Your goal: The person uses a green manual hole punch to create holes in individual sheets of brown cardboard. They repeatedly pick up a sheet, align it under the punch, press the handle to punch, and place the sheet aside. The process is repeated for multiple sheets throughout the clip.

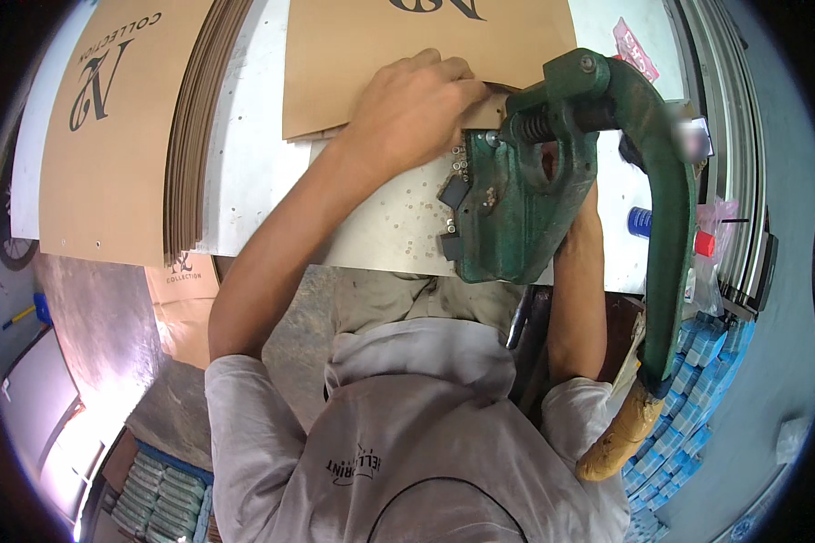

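A green hand-lever press [516, 199], looking like an eyelet press, stands at the table's near edge. Its long lever [666, 244] curves toward me and ends in a yellow-brown wrapped handle [620, 439]. Left of the press head, my left hand [417, 113] is closed at the near right corner of a flat brown paper bag [335, 68], whose edge reaches in at the jaw. The fingertips are partly hidden. Behind the press my right forearm [580, 281] reaches up, and the press covers that hand. Small metal rings [459, 167] lie along the press's left side.
A thick stack of brown bags [109, 136] lies on the white table [254, 145] at the left. Right of the press are a blue can [639, 222], a red cap [704, 242] and pink plastic packaging [636, 50]. Blue-wrapped bundles [697, 362] stand low at the right.
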The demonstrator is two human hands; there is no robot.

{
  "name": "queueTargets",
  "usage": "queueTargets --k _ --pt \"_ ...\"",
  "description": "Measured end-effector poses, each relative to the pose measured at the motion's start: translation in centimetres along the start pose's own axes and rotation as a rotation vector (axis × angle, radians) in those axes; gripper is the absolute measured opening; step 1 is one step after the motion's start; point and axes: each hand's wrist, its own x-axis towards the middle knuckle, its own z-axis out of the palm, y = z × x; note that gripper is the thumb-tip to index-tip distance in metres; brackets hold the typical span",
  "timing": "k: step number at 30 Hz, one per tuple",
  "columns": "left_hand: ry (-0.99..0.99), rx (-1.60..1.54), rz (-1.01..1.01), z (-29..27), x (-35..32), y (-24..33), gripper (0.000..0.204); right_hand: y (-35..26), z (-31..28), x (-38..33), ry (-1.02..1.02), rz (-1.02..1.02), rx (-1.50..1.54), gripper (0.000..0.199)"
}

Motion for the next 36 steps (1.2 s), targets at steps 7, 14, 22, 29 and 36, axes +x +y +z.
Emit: queueTargets --k 7,14,22,29,36 --pt "0.052 -0.039 0.004 1.3 -1.5 2.3 0.033 0.0 -0.7 -2.5 0.119 0.074 -0.351 0.02" --pt "0.057 -0.051 -0.021 1.2 -2.2 1.8 0.033 -13.3 -1.7 -12.2 -0.185 -0.791 -1.079 0.025" --pt "-0.051 -0.041 0.094 0.4 -1.8 1.6 0.03 -10.4 2.4 -15.2 -0.624 -0.834 -1.617 0.02" --pt "0.039 0.223 0.125 3.9 -1.4 0.6 0.049 -9.4 -3.3 -8.3 0.001 -0.712 -1.021 0.016" --pt "-0.031 0.357 -0.042 0.2 -6.1 -1.3 0.047 -1.2 -3.8 -3.8 -0.016 -0.169 -1.163 0.025"
